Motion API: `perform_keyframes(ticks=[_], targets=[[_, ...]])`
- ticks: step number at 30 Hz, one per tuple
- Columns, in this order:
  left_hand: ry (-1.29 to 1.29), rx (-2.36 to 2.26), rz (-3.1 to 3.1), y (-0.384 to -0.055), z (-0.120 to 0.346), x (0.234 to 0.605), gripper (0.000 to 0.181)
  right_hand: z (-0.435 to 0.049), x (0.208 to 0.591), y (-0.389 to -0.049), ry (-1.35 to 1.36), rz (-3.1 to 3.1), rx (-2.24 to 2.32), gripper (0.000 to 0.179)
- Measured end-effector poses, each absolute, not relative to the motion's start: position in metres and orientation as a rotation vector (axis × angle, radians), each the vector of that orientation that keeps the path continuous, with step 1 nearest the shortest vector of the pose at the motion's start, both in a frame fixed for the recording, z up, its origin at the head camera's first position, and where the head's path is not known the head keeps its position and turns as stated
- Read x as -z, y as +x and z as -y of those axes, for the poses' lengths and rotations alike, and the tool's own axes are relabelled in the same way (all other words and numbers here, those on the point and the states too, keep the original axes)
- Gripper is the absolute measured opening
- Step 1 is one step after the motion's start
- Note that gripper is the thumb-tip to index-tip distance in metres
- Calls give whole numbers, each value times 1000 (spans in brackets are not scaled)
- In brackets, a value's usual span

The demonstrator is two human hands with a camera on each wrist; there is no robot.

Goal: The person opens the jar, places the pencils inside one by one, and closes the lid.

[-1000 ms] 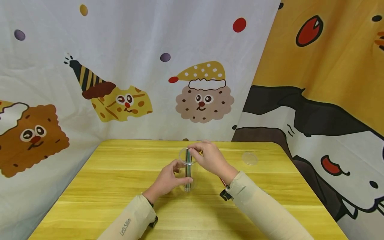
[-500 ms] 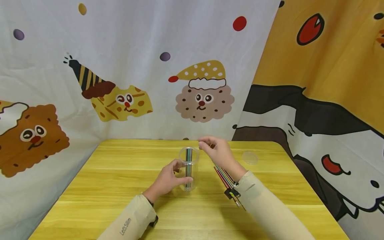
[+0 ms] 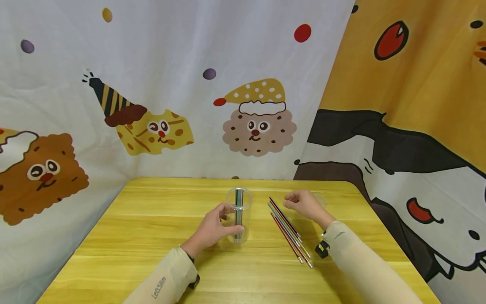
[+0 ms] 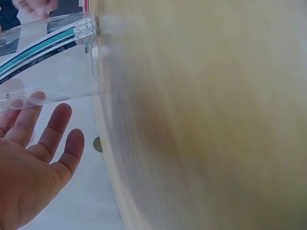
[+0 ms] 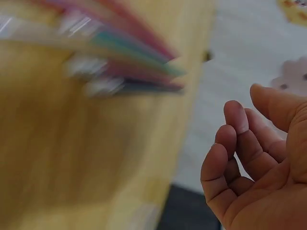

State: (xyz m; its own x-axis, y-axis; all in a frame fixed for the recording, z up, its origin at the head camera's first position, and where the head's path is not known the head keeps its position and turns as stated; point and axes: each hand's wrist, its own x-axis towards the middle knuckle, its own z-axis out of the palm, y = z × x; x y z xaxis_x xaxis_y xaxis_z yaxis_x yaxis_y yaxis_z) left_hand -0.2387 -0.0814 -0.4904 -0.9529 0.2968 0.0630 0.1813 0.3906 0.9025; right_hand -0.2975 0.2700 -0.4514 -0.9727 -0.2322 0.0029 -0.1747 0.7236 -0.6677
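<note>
A clear plastic cylinder (image 3: 247, 215) stands upright on the table, with dark and teal pencils (image 3: 238, 213) inside it. My left hand (image 3: 213, 226) holds the cylinder from the left, its thumb across the front and its fingers behind. In the left wrist view, the fingertips (image 4: 36, 97) touch the clear wall. My right hand (image 3: 305, 205) hovers over the table on the right, fingers loosely curled around nothing. Between the right hand and the cylinder lie several coloured pencils (image 3: 289, 232), fanned side by side. They look blurred in the right wrist view.
A clear round lid (image 3: 321, 199) lies on the wooden table (image 3: 152, 202), partly hidden behind the right hand. A printed cartoon curtain (image 3: 171, 63) hangs along the table's back edge.
My right hand has moved from the cylinder's mouth to the right, away from it, uncovering the loose pencils. The left hand has stayed on the cylinder.
</note>
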Motion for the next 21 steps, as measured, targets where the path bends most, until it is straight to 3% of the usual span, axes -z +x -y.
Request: perform_keyframes(ticks=[14, 21], targets=[[442, -1608, -2527, -239, 80, 490, 58, -279, 489, -310, -202, -2817, 962, 42], [437, -1611, -2524, -238, 81, 490, 58, -280, 494, -314, -211, -2841, 923, 31]])
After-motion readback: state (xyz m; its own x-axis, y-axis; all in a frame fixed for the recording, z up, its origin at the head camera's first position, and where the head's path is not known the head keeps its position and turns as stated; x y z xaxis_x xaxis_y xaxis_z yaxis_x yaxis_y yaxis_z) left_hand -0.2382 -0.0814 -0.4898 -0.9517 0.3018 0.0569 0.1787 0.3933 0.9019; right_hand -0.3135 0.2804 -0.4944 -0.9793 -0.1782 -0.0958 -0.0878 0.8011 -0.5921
